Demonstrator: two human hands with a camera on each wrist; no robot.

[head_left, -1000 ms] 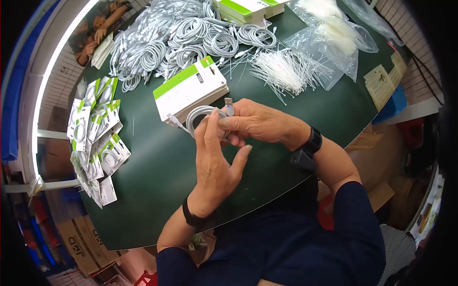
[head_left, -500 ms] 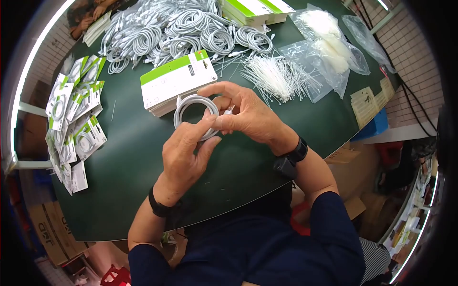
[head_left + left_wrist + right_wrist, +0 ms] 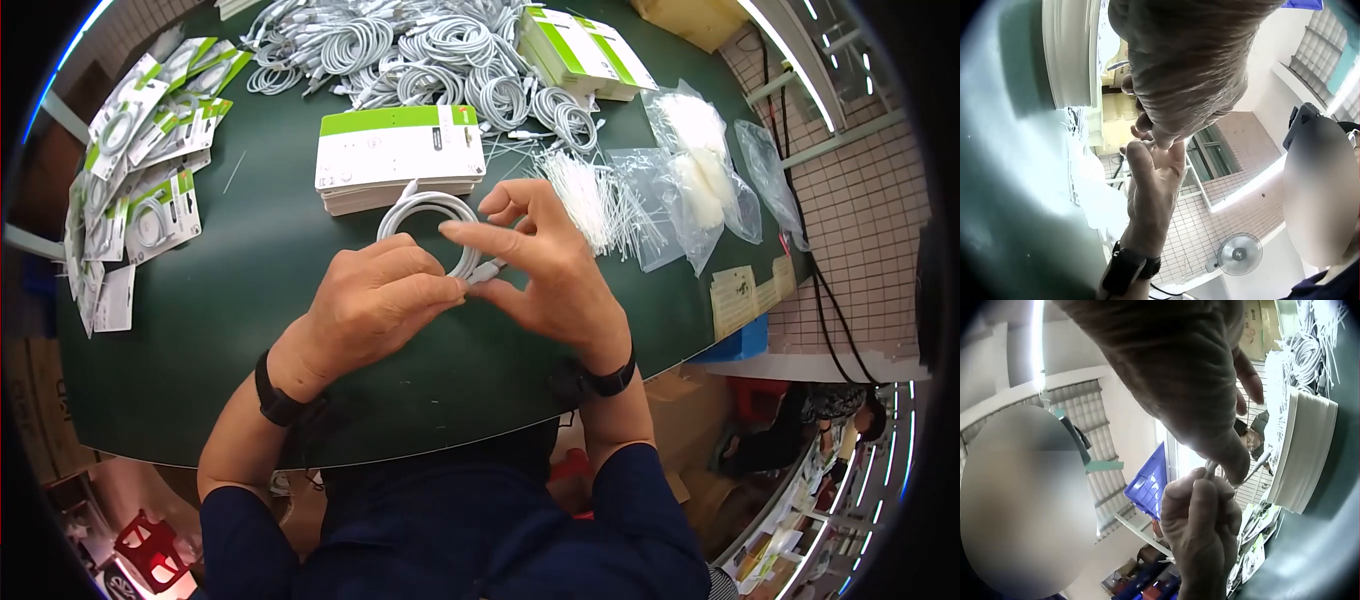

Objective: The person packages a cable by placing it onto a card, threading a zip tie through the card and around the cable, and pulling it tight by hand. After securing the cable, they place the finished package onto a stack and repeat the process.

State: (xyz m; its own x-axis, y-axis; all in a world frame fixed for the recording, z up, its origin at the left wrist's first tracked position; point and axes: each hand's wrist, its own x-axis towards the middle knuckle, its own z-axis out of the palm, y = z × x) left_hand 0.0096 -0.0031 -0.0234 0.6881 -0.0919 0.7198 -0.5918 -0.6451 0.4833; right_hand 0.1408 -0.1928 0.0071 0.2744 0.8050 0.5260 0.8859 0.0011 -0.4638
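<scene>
A coiled white-grey charging cable (image 3: 432, 200) is held upright above the table in front of the person. My left hand (image 3: 375, 300) pinches the lower part of the coil between thumb and curled fingers. To its right, my right hand (image 3: 555, 265) has its index finger and thumb spread well apart, and the thumb tip lies right at the cable's plug (image 3: 487, 270). In the right wrist view the left hand's fingertips (image 3: 1204, 487) grip a short piece of cable beside the right thumb. Just behind the coil stands a stack of green-and-white packaging cards (image 3: 385, 160).
A heap of coiled cables (image 3: 430, 45) covers the back of the green table (image 3: 230, 330). White cable ties (image 3: 590, 200) and plastic bags (image 3: 695, 170) lie at right, near a second card stack (image 3: 585, 50). Carded cables (image 3: 150, 150) are piled at left.
The coil has turned, with its plug now at the lower right. The left hand has shifted to the coil's bottom, and the right hand's fingers have lifted off and spread. The head view has shifted.
</scene>
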